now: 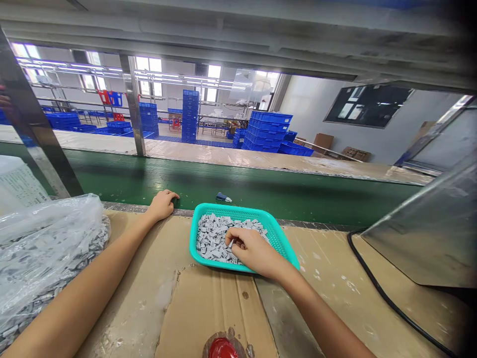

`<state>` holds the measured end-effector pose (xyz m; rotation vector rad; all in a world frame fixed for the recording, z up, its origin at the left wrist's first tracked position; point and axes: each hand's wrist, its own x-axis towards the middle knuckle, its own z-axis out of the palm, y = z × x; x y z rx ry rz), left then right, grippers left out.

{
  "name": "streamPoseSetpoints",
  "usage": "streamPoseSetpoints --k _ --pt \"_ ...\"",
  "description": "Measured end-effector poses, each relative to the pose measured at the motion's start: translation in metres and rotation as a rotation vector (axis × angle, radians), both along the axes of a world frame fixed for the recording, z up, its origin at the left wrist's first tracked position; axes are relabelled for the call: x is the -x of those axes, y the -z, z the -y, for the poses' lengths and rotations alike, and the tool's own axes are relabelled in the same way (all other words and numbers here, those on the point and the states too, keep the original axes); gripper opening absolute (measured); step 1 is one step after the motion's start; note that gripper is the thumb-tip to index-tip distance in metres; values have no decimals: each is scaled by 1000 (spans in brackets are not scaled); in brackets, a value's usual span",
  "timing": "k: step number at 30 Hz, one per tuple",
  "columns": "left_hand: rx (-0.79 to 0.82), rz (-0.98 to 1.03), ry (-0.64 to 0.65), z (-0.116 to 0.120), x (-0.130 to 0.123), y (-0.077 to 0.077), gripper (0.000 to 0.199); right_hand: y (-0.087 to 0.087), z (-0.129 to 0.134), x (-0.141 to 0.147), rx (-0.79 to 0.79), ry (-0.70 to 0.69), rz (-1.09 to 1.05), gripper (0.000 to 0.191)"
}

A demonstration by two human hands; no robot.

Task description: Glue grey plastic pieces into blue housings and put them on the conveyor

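Note:
A turquoise plastic basket (286, 243) stands on the cardboard-covered bench, holding a heap of small grey plastic pieces (214, 236). Over this heap my right hand (255, 248) is lowered, its fingers bent in toward the thumb; whatever may be between the fingertips is too small to make out. My left hand (163, 205) rests at the near edge of the green conveyor belt (179, 174), left of the basket, its fingers reaching loosely over the belt with nothing seen in them. Just beyond the basket, a small dark blue and grey part (223, 197) lies on the belt.
A clear plastic bag (55, 233) of grey pieces sits at left, beside a white container (18, 181). In front is a red round object (222, 348). A black cable (383, 293) and metal panel (428, 228) occupy the right. Metal posts (132, 104) rise by the belt.

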<state>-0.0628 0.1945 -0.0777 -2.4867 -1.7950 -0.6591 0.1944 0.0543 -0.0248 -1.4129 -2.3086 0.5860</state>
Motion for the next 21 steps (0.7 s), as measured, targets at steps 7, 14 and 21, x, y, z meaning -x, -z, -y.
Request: streamPoseSetpoints --k 7,14,21 --pt "-1 14 -1 2 -1 -4 36 0 1 0 1 3 -5 19" --pt "2 41 -8 5 -2 -5 37 1 -1 -1 9 5 2 20" --pt "6 24 21 2 0 -3 46 -1 0 0 19 2 2 19"
